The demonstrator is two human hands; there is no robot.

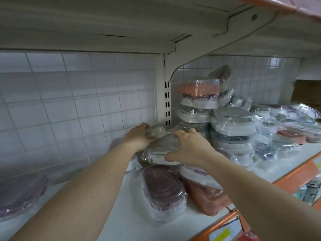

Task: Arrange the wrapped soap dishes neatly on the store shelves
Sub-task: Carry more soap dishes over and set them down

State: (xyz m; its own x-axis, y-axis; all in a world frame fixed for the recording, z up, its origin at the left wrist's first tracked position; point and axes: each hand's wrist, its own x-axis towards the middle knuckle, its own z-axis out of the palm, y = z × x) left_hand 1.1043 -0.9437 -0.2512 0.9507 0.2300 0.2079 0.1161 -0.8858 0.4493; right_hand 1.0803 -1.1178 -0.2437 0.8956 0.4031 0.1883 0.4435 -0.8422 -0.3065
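Grey-lidded soap dish in clear plastic wrap [162, 145] sits tilted atop a low pile, just left of the white slotted shelf upright [167, 103] and in front of it. Left hand [139, 135] clamps its far-left end; right hand [190, 147] clamps its near-right edge, thumb underneath. Below it: a maroon ribbed wrapped dish [163, 190] and a salmon wrapped dish [206, 197] on the white shelf board [121, 214]. Right of the upright, a tall stack of wrapped dishes [198, 105] (motion blur; count unclear).
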